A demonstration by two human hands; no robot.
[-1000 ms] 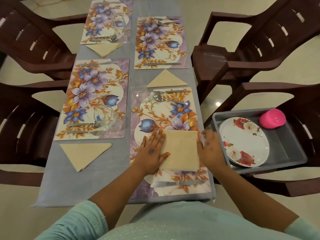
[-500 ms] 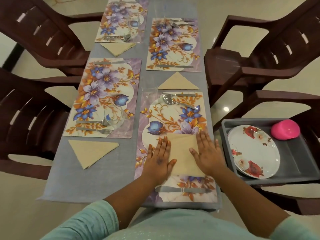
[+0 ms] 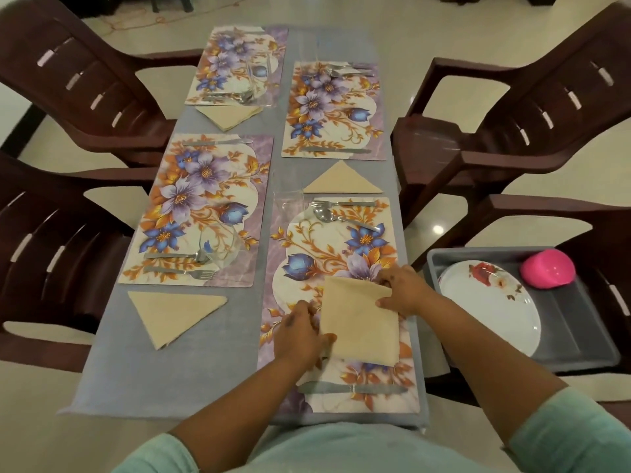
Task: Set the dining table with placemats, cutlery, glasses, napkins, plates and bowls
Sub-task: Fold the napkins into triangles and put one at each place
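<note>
Both hands are on the beige napkin (image 3: 360,322), which sits on the near-right placemat (image 3: 341,302). The left hand (image 3: 298,331) pinches its edge at about 9 o'clock, fingers curled in. The right hand (image 3: 404,288) grips the corner at roughly 1 o'clock, thumb on top. A knife (image 3: 351,388) lies on the placemat at 6 o'clock from the napkin, and a grey tray (image 3: 580,322) with a floral plate (image 3: 488,302) sits off the surface at 3 o'clock.
</note>
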